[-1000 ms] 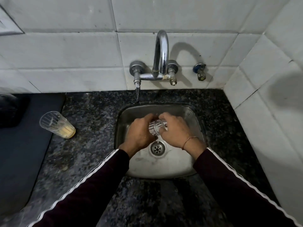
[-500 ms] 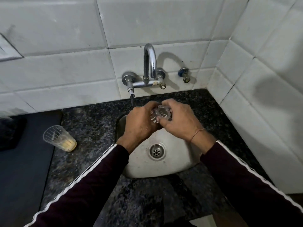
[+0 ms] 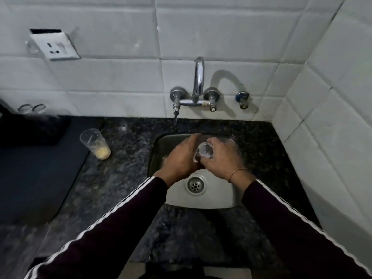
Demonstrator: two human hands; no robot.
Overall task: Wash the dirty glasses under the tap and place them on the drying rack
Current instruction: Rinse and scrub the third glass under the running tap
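Moved: both hands and glass sit lower over the basin than half a second ago.
Desk: dark speckled granite desk [image 3: 124, 178].
Sink: steel square sink [image 3: 203, 200].
Left hand: left hand [image 3: 179, 160] pressed against glass.
Right hand: right hand [image 3: 223, 160] curled round glass.
Held glass: clear ribbed glass [image 3: 204, 151], above sink.
Dirty glass: yellow-bottomed clear tumbler [image 3: 96, 143] on desk, left.

- Two glasses: one [image 3: 203, 152] over the sink [image 3: 201, 200], one [image 3: 95, 143] left of it.
- Two hands above the sink: left [image 3: 181, 160], right [image 3: 223, 160].
- One tap [image 3: 198, 81] behind it.
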